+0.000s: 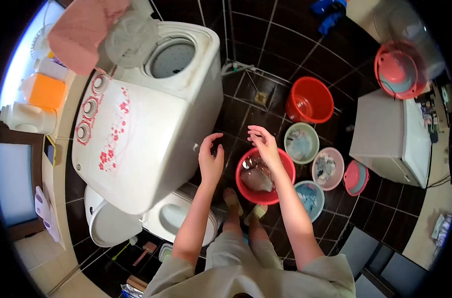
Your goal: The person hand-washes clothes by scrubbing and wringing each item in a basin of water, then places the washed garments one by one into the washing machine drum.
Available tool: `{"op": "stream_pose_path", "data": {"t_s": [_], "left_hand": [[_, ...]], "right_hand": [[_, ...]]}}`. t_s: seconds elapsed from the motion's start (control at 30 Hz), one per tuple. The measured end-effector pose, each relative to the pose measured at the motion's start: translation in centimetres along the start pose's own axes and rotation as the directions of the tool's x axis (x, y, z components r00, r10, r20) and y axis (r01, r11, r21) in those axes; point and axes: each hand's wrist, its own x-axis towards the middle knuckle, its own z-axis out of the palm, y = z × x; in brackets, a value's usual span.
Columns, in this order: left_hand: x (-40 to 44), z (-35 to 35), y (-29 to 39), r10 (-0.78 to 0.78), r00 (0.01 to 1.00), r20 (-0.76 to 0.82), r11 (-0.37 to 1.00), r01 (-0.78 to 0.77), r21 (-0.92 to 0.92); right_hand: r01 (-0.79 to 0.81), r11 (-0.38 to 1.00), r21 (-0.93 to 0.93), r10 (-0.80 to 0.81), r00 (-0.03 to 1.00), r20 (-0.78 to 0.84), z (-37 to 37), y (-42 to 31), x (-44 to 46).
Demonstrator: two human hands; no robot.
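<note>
My left hand point(211, 160) is raised in front of me, empty, its fingers curved and thumb apart, beside the white twin-tub washing machine point(136, 134). Opposite it, my right hand point(263, 143) is also empty, with fingers loosely bent and spread. Below my right hand and forearm stands a red basin point(241, 183) on the floor. Inside it lie wet-looking pale cloth point(257, 180) and some water. My right forearm hides part of the basin. Neither hand touches anything that I can see.
Right of the red basin stand a red bucket point(310, 99), a green basin point(313, 158), a pink basin point(341, 169) and a blue basin point(320, 201) holding cloths. A toilet point(206, 231) is at lower left. The washer's spin tub point(172, 58) is uncovered. Bottles point(30, 118) line the ledge.
</note>
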Motion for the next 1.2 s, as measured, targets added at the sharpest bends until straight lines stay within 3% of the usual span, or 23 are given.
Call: {"op": "stream_pose_path", "data": {"t_s": [0.23, 0.37, 0.5, 0.67, 0.77, 0.8, 0.9, 0.93, 1.03, 1.07, 1.17, 1.2], "left_hand": [[-8.3, 5.4, -2.2, -0.138, 0.984, 0.112, 0.99, 0.136, 0.019], [-12.2, 8.8, -5.3, -0.17, 0.971, 0.166, 0.977, 0.188, -0.1], [-15.5, 12.4, -12.1, -0.312, 0.899, 0.307, 0.95, 0.306, 0.068], [-17.8, 16.8, -21.2, -0.236, 0.86, 0.452, 0.971, 0.195, 0.137], [-18.8, 19.4, -27.0, -0.254, 0.819, 0.514, 0.958, 0.138, 0.253], [-18.8, 20.2, -28.4, -0.236, 0.801, 0.55, 0.956, 0.092, 0.277], [-19.1, 22.9, -34.3, -0.244, 0.736, 0.631, 0.899, -0.071, 0.431], [-19.1, 24.0, -36.6, -0.154, 0.743, 0.652, 0.878, -0.2, 0.435], [-19.0, 27.4, -41.3, 0.017, 0.779, 0.627, 0.873, -0.317, 0.37], [-19.0, 28.3, -42.1, 0.001, 0.754, 0.656, 0.854, -0.342, 0.391], [-18.1, 30.6, -43.8, 0.063, 0.689, 0.722, 0.827, -0.441, 0.349], [-17.8, 31.0, -44.4, 0.093, 0.666, 0.74, 0.832, -0.461, 0.31]], "right_hand": [[-0.083, 0.996, -0.016, 0.081, 0.993, -0.087, -8.9, 6.6, -7.3], [-0.142, 0.989, 0.044, 0.147, 0.98, -0.135, -13.5, 11.6, -10.7], [-0.184, 0.982, -0.041, 0.173, 0.966, -0.193, -16.9, 17.0, -13.1], [-0.259, 0.964, -0.056, 0.236, 0.937, -0.259, -20.4, 28.4, -14.4], [-0.167, 0.985, -0.05, 0.149, 0.956, -0.253, -21.8, 37.3, -14.0], [-0.174, 0.975, -0.137, 0.131, 0.952, -0.276, -21.7, 39.0, -13.7], [-0.31, 0.868, -0.388, 0.208, 0.936, -0.284, -21.6, 43.4, -12.5], [-0.354, 0.819, -0.453, 0.238, 0.926, -0.293, -21.6, 44.4, -11.9], [-0.26, 0.627, -0.734, 0.099, 0.962, -0.256, -21.0, 47.8, -9.7], [-0.232, 0.576, -0.783, 0.035, 0.965, -0.26, -20.8, 48.7, -9.1], [-0.047, 0.203, -0.978, -0.023, 0.998, -0.053, -20.9, 49.6, -7.3], [-0.034, 0.218, -0.975, -0.016, 0.999, -0.038, -21.1, 50.0, -6.8]]}}
